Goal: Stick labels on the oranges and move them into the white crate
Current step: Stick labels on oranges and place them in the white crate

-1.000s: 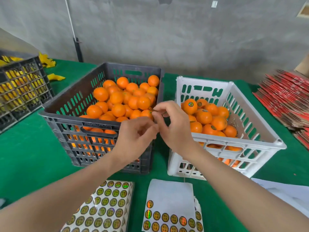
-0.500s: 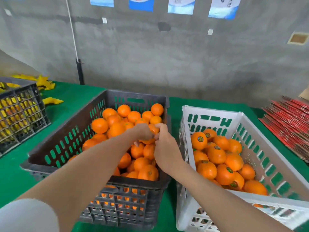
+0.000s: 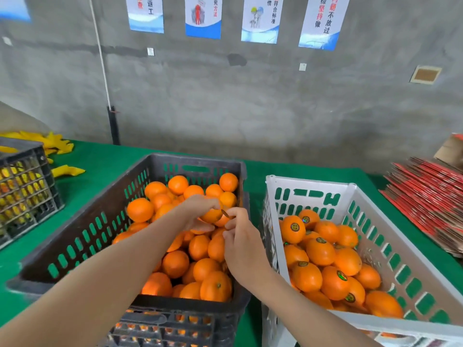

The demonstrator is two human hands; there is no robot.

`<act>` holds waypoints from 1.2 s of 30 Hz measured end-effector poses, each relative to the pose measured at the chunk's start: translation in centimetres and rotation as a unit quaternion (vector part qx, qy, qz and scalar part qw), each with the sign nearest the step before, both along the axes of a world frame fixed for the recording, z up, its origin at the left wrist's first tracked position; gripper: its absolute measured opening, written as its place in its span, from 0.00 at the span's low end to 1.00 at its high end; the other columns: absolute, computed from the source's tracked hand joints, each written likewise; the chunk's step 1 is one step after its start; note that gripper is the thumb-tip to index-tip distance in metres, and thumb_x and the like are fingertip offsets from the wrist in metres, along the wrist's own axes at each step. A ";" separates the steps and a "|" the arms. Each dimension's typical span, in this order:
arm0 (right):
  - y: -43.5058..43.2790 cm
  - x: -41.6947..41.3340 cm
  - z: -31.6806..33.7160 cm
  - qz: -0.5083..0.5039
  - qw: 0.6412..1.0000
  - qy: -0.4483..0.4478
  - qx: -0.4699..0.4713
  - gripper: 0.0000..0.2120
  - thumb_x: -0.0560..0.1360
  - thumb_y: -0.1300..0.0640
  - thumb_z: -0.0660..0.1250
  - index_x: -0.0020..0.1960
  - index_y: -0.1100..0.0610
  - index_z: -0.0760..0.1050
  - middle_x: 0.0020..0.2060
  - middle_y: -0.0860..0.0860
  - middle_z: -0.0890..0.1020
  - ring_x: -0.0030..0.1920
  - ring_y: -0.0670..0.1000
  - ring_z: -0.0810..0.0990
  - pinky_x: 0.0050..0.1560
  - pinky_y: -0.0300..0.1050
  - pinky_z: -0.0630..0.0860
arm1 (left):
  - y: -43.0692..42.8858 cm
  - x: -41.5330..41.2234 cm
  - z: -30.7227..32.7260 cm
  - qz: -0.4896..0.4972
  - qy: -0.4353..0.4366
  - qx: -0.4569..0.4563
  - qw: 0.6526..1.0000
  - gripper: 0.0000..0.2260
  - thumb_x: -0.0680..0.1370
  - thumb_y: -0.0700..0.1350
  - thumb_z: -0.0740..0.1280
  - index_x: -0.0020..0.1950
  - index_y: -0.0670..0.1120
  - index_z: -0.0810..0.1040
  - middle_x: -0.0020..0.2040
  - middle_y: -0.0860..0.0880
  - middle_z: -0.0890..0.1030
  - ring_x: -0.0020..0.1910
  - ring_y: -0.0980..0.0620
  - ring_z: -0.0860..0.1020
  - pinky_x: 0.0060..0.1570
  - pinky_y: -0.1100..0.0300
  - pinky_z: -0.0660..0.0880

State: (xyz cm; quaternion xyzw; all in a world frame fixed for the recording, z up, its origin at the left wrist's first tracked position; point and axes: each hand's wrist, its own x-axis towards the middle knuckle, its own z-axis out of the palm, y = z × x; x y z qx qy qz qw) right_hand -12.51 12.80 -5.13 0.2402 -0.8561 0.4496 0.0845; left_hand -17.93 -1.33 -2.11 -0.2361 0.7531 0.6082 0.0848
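Over the dark grey crate point(image 3: 75, 236), left hand point(image 3: 198, 212) curled round one orange point(image 3: 211, 214), holding it just above the heap of bare oranges point(image 3: 200, 269) filling that crate. Close beside it, right hand point(image 3: 244, 246) with thumb and forefinger pinched on a small round label point(image 3: 225, 213) — seen edge-on, right at the skin of the held orange, whether already touching it impossible to tell. To the right, just beside the dark crate, the white crate point(image 3: 310, 183), partly filled with labelled oranges point(image 3: 320, 251), each bearing a round dark sticker ringed in gold or green; print on the stickers too small to read. Both crates on a green table cover point(image 3: 105, 159). At the far left, a second black crate point(image 3: 47, 176) packed with something yellow, and yellow scraps point(image 3: 66, 170) lying on the cloth behind it. At the right edge, a stack of flat red cartons point(image 3: 431, 204). On the grey concrete wall, four blue-and-white posters point(image 3: 320, 21) in Chinese, tops cut off by the frame — legible on the rightmost: 不放过 in black and 坚持 in red; on the next: 符合标准; on the third: 方法 in red; on the leftmost: 返工
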 end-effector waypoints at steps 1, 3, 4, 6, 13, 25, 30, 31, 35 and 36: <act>0.0 0.1 0.1 -0.001 1.000 0.008 -0.007 0.14 0.79 0.63 0.58 0.51 0.44 0.61 0.42 0.39 0.71 0.44 0.37 0.72 0.40 0.28 0.68 | -0.2 0.6 0.3 0.008 0.020 0.074 0.997 0.06 0.73 0.40 0.67 0.49 0.46 0.74 0.54 0.41 0.74 0.49 0.45 0.79 0.45 0.53 0.81; 0.2 0.4 0.4 0.001 0.999 0.018 -0.033 0.13 0.78 0.63 0.61 0.48 0.45 0.64 0.43 0.44 0.74 0.45 0.42 0.74 0.43 0.32 0.71 | -0.7 2.2 0.8 0.043 0.061 0.215 0.974 0.14 0.74 0.35 0.65 0.57 0.46 0.74 0.61 0.41 0.72 0.57 0.42 0.76 0.48 0.51 0.80; 0.4 0.6 0.6 0.004 0.998 0.017 -0.052 0.13 0.78 0.63 0.62 0.46 0.45 0.65 0.43 0.44 0.75 0.45 0.42 0.75 0.43 0.33 0.72 | -0.7 3.4 1.2 0.059 0.076 0.273 0.957 0.19 0.74 0.34 0.64 0.63 0.46 0.72 0.64 0.40 0.72 0.60 0.40 0.75 0.48 0.50 0.79; 0.8 0.9 1.4 0.010 0.996 0.001 -0.093 0.11 0.77 0.62 0.63 0.45 0.46 0.69 0.41 0.44 0.76 0.44 0.42 0.76 0.44 0.32 0.73 | -0.1 5.6 1.8 0.059 0.091 0.345 0.932 0.22 0.74 0.34 0.63 0.68 0.46 0.69 0.65 0.38 0.72 0.60 0.38 0.75 0.44 0.51 0.79; 3.4 3.1 5.2 0.054 0.982 -0.047 -0.175 0.05 0.76 0.60 0.65 0.45 0.52 0.77 0.47 0.45 0.80 0.51 0.40 0.77 0.53 0.37 0.76 | 3.5 11.3 3.6 0.060 0.101 0.435 0.893 0.19 0.78 0.49 0.65 0.68 0.48 0.69 0.62 0.39 0.76 0.58 0.40 0.77 0.53 0.49 0.76; 9.6 6.3 7.5 0.114 0.989 -0.002 -0.089 0.09 0.75 0.64 0.66 0.39 0.53 0.75 0.50 0.47 0.76 0.51 0.35 0.73 0.44 0.26 0.71 | 8.4 14.3 3.7 0.035 0.125 0.446 0.886 0.17 0.78 0.49 0.64 0.66 0.48 0.71 0.62 0.39 0.77 0.55 0.40 0.78 0.42 0.50 0.78; 10.4 6.6 7.7 0.112 0.992 0.041 -0.039 0.09 0.75 0.62 0.66 0.39 0.51 0.74 0.47 0.45 0.75 0.50 0.36 0.72 0.46 0.28 0.71 | 9.5 14.7 3.4 0.023 0.137 0.438 0.888 0.18 0.77 0.49 0.65 0.67 0.48 0.71 0.62 0.39 0.77 0.56 0.40 0.79 0.40 0.50 0.80; 10.5 6.7 7.7 0.106 0.993 0.054 -0.026 0.08 0.76 0.61 0.66 0.39 0.51 0.74 0.46 0.45 0.74 0.50 0.37 0.72 0.47 0.28 0.70 | 9.7 14.7 3.4 0.023 0.139 0.443 0.885 0.18 0.77 0.49 0.65 0.66 0.48 0.71 0.61 0.39 0.77 0.57 0.40 0.79 0.43 0.49 0.80; 10.8 6.8 7.7 0.089 0.993 0.083 0.005 0.08 0.77 0.59 0.65 0.40 0.49 0.72 0.44 0.44 0.73 0.48 0.38 0.70 0.45 0.28 0.68 | 10.3 15.0 3.2 0.017 0.150 0.434 0.888 0.19 0.75 0.48 0.66 0.65 0.50 0.73 0.63 0.39 0.76 0.58 0.39 0.78 0.51 0.46 0.78; 10.9 6.8 7.7 0.083 0.992 0.093 0.021 0.08 0.77 0.58 0.64 0.40 0.48 0.71 0.43 0.43 0.72 0.48 0.38 0.70 0.44 0.29 0.68 | 10.4 15.1 3.1 0.013 0.155 0.427 0.891 0.20 0.73 0.48 0.67 0.65 0.50 0.74 0.63 0.39 0.76 0.56 0.40 0.78 0.49 0.47 0.79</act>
